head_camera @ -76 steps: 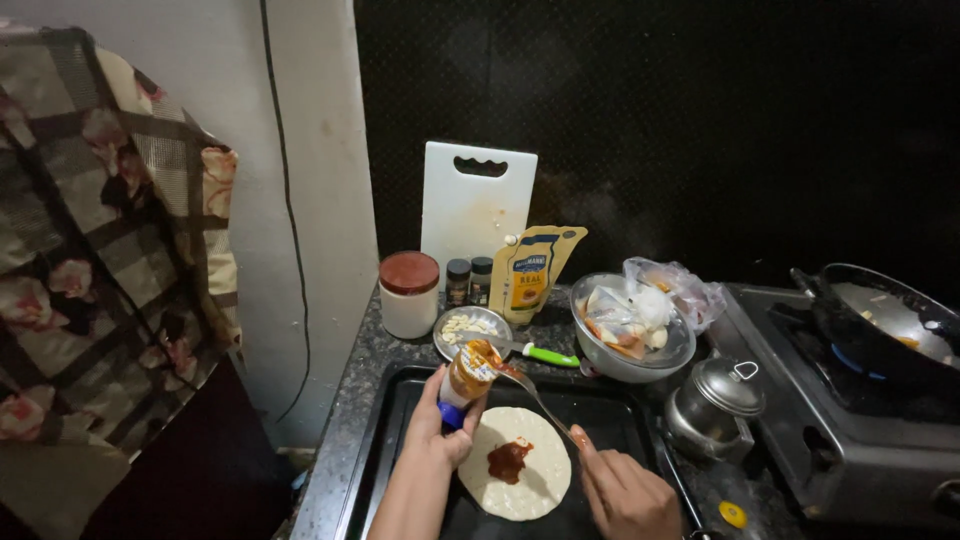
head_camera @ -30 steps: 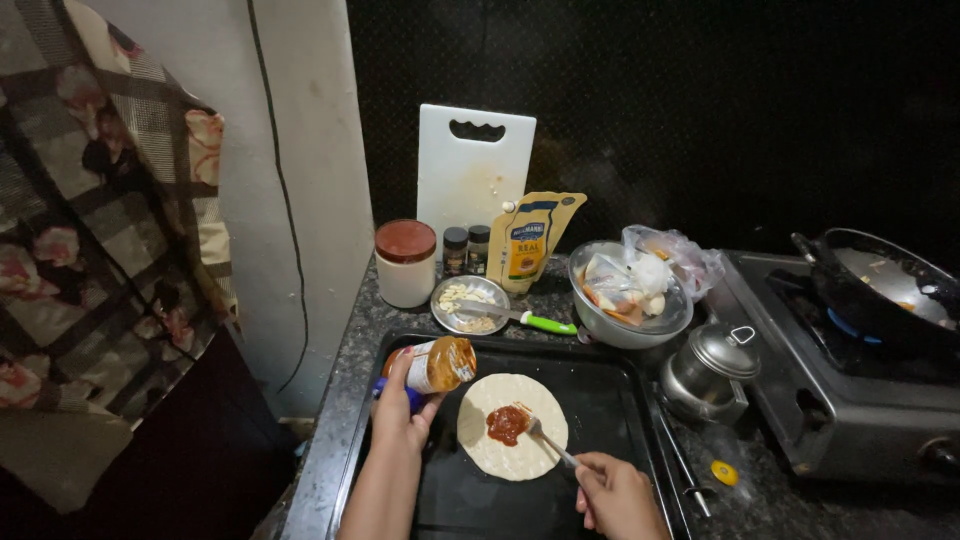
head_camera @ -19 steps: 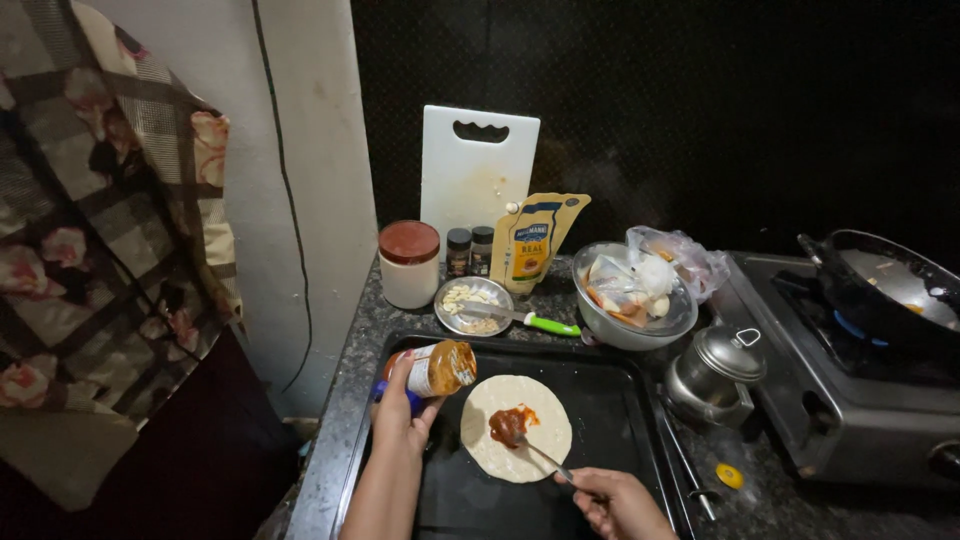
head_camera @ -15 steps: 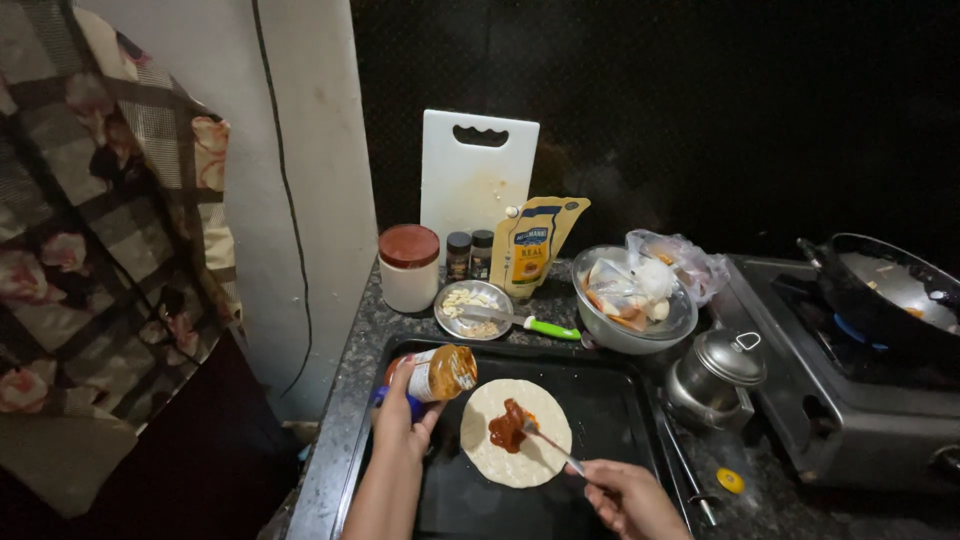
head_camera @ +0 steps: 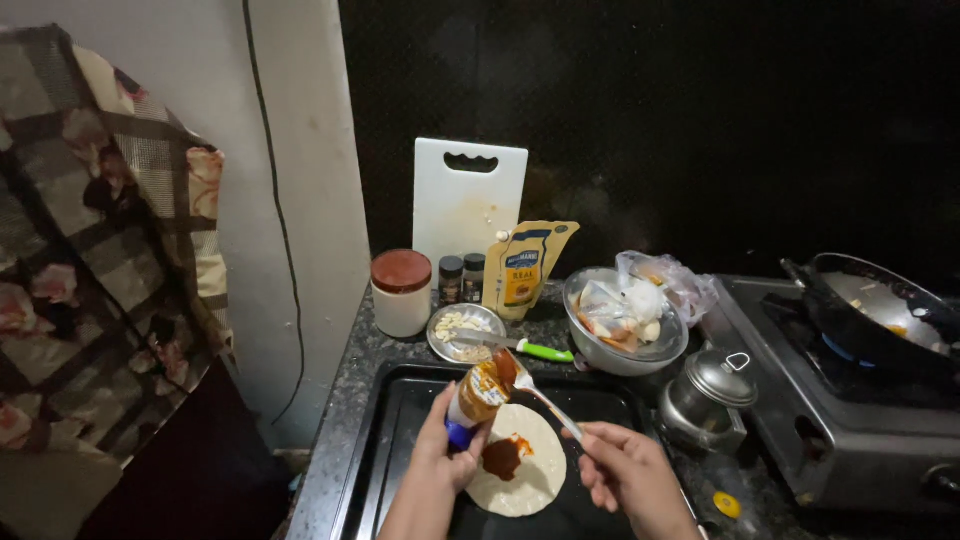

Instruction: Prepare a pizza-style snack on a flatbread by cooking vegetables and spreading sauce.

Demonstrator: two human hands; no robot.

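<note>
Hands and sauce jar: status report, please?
Left hand holds tilted sauce jar. Right hand holds spoon at jar mouth. Sauce on flatbread. Nothing in the way.

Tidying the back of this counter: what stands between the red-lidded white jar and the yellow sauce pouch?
In the head view, two small dark spice bottles stand side by side between the white jar and the yellow pouch, before the white cutting board.

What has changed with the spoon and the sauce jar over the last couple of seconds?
The right hand has lifted the metal spoon off the round flatbread and put its tip back at the mouth of the tilted sauce jar. The left hand holds the jar as before; red sauce remains on the flatbread.
</note>
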